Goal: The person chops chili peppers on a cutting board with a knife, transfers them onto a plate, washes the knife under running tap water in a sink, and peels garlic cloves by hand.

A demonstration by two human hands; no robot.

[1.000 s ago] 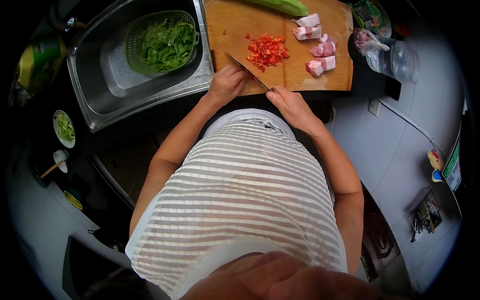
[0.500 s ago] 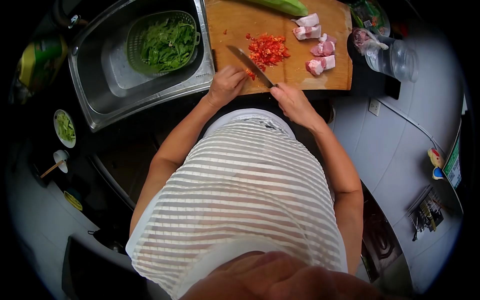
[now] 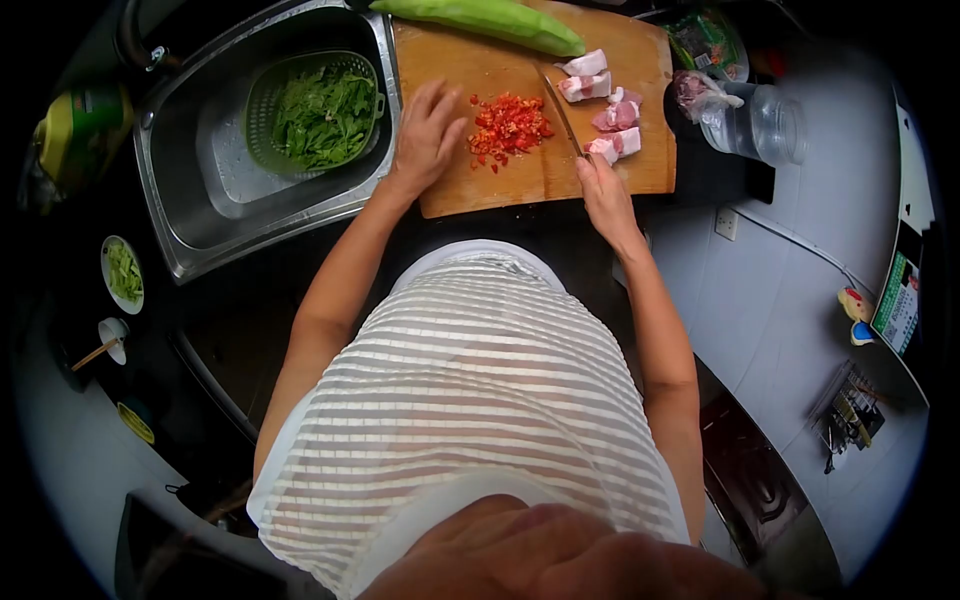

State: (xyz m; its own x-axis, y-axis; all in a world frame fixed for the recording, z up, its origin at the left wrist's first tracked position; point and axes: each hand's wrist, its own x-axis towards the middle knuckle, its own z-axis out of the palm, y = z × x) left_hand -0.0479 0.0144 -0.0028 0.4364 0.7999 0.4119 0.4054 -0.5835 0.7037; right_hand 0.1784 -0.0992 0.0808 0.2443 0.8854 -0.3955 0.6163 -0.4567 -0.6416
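Note:
My right hand (image 3: 604, 196) grips a kitchen knife (image 3: 562, 112) by its handle, the blade pointing away from me between the chopped red chili and the meat. A heap of chopped red chili (image 3: 508, 128) lies mid-board, a few bits scattered at its near side. My left hand (image 3: 430, 135), fingers apart and holding nothing, is over the left side of the wooden cutting board (image 3: 480, 193). Chunks of raw pork (image 3: 616, 116) sit in a column right of the knife. At the far edge lies a long pale green gourd (image 3: 490, 20).
Left of the board is a steel sink (image 3: 180, 180) holding a green colander (image 3: 262, 130) of leafy greens (image 3: 325, 115). Right of the board stand a clear plastic container (image 3: 765, 125) and a knotted bag (image 3: 700, 95). A plate of sliced greens (image 3: 122, 272) and a white cup (image 3: 112, 340) are at far left.
My right hand has carried the knife rightward, from the near side of the chili to beside the pork. My left hand has moved left and forward, its fingers opening. The view has shifted slightly.

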